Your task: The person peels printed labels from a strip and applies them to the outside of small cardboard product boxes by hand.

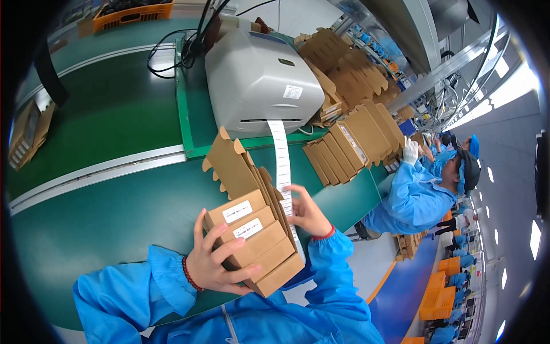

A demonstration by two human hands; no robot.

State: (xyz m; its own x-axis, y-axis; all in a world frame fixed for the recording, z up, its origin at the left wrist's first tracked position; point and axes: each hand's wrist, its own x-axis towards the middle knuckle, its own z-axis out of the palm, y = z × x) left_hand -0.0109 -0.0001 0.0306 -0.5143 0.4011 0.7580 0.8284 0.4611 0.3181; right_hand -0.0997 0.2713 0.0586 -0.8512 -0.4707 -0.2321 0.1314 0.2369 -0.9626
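Several small brown cardboard boxes [264,241] stand side by side in front of me, two of them with a white label on the end. My left hand [215,258] is wrapped across their near side, fingers spread over the ends. Box flaps [232,166] stand up open at the back of the group. From the grey label printer [260,80] a long white label strip [281,155] hangs down, passing to the right of the boxes. My right hand [309,213] has its curled fingers at the edge of this strip; the fingertips are partly hidden.
Folded cardboard boxes [344,146] sit on the green table right of the printer, with more cardboard [344,66] behind. A green conveyor belt [114,109] with a metal rail runs at left, carrying an open box [31,135]. A co-worker in blue [415,189] works at right.
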